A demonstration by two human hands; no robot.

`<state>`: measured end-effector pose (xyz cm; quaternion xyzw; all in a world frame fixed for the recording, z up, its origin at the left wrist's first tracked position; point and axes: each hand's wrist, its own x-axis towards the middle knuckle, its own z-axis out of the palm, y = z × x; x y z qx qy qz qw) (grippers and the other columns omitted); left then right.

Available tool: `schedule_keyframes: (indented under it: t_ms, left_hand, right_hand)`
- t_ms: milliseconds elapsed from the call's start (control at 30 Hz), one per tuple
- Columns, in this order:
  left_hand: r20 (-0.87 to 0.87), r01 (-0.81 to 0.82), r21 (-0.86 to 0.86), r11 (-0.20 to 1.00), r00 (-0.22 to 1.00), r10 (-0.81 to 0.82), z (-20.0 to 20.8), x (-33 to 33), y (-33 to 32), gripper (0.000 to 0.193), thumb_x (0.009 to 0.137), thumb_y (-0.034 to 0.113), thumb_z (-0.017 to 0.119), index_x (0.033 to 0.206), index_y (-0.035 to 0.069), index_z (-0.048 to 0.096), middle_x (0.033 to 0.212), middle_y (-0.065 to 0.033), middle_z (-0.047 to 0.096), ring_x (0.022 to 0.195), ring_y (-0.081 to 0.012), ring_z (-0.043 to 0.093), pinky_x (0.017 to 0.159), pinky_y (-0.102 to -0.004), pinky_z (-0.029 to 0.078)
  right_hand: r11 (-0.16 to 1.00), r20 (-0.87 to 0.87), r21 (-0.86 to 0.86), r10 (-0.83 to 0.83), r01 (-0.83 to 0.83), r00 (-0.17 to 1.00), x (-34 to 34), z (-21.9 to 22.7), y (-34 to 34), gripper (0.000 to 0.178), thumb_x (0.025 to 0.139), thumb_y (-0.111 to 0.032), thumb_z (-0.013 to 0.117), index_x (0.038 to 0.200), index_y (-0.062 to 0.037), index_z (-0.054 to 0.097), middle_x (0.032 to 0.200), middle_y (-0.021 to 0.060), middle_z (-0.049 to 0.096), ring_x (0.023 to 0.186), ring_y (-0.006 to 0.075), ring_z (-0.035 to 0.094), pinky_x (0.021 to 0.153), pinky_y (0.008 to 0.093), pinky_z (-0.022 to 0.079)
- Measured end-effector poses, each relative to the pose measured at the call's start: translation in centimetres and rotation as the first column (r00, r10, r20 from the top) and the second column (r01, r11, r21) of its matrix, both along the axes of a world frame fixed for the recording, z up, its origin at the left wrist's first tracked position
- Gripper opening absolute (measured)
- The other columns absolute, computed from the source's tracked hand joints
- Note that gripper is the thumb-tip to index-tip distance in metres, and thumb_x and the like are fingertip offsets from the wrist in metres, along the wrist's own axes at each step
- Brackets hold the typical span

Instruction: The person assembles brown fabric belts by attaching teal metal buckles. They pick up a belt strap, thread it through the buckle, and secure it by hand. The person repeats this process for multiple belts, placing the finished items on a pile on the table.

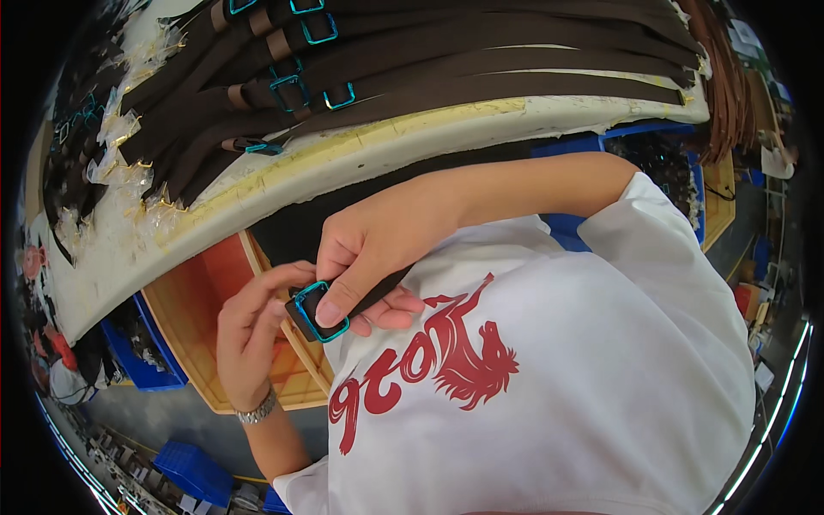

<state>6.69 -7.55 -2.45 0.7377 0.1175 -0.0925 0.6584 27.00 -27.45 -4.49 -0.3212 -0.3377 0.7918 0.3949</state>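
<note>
Both hands are together in front of the white shirt, on a dark brown belt (378, 292) with a shiny teal buckle (322, 337). My right hand (386, 232) comes in from the right and is closed on the belt, its thumb pressed inside the buckle's frame. From the lower left, my left hand (245, 330), with a metal watch on its wrist, pinches the belt's end beside the buckle. Some fingertips show below the strap. Most of the strap is hidden behind the right hand.
Beyond my hands, a pale worn table (360, 159) carries several dark belts (515, 86) with teal buckles. Clear plastic wrap (129, 129) covers ends at left. Brown straps (717, 86) hang off the right end. Below stand a wooden crate (184, 322) and a blue bin (193, 472).
</note>
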Motion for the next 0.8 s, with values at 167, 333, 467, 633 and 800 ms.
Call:
schedule_keyframes:
  t_ms: [167, 333, 467, 633, 800]
  left_hand:
    - [0.193, 0.241, 0.692, 0.681, 0.847, -0.496, 5.9, 3.4, -2.7, 0.059, 0.084, 0.032, 0.086, 0.127, -0.005, 0.069, 0.117, -0.0193, 0.075, 0.107, -0.0376, 0.073, 0.102, -0.0478, 0.056]
    - [0.177, 0.221, 0.817, 0.533, 0.783, -0.596, 6.0, 4.5, -4.5, 0.067, 0.071, 0.036, 0.094, 0.117, -0.004, 0.069, 0.105, -0.0156, 0.075, 0.098, -0.0375, 0.073, 0.099, -0.0541, 0.058]
    - [0.261, 0.264, 0.736, 0.624, 0.739, -0.621, 4.9, 5.4, -4.1, 0.058, 0.073, 0.035, 0.094, 0.110, -0.002, 0.070, 0.099, -0.0145, 0.075, 0.090, -0.0331, 0.074, 0.096, -0.0526, 0.060]
    - [0.292, 0.284, 0.657, 0.698, 0.758, -0.583, 3.7, 4.6, -4.1, 0.053, 0.071, 0.031, 0.097, 0.106, 0.000, 0.071, 0.095, -0.0137, 0.075, 0.087, -0.0310, 0.075, 0.096, -0.0518, 0.061]
    - [0.187, 0.377, 0.197, 0.905, 0.892, -0.412, 1.8, 3.2, -3.7, 0.053, 0.070, 0.027, 0.098, 0.109, 0.002, 0.073, 0.099, -0.0128, 0.077, 0.098, -0.0295, 0.076, 0.100, -0.0465, 0.060]
  right_hand:
    - [0.997, 0.043, -0.035, -0.065, 0.066, 0.997, -0.7, 1.8, -1.6, 0.040, 0.108, -0.032, 0.064, 0.093, 0.0037, 0.074, 0.074, 0.0109, 0.076, 0.058, 0.0109, 0.065, 0.059, 0.0267, 0.053]
    - [0.988, -0.017, -0.115, -0.101, 0.099, 0.995, -0.8, 1.7, -3.6, 0.038, 0.112, -0.029, 0.056, 0.097, 0.0022, 0.072, 0.076, 0.0072, 0.076, 0.058, 0.0073, 0.057, 0.058, 0.0257, 0.047]
    - [0.994, 0.010, -0.095, -0.045, 0.046, 0.999, -0.3, 1.8, -4.7, 0.038, 0.112, -0.030, 0.057, 0.097, 0.0008, 0.073, 0.072, 0.0053, 0.073, 0.054, 0.0062, 0.054, 0.051, 0.0245, 0.040]
    - [0.991, -0.038, -0.127, -0.040, 0.035, 0.998, 0.1, 2.0, -6.2, 0.037, 0.112, -0.031, 0.058, 0.096, -0.0010, 0.074, 0.068, 0.0028, 0.070, 0.051, 0.0052, 0.050, 0.049, 0.0246, 0.036]
    - [0.994, 0.038, -0.107, 0.035, -0.030, 0.999, 1.3, 2.5, -7.0, 0.038, 0.111, -0.031, 0.059, 0.097, 0.0005, 0.074, 0.069, 0.0024, 0.071, 0.052, 0.0063, 0.053, 0.051, 0.0256, 0.039]
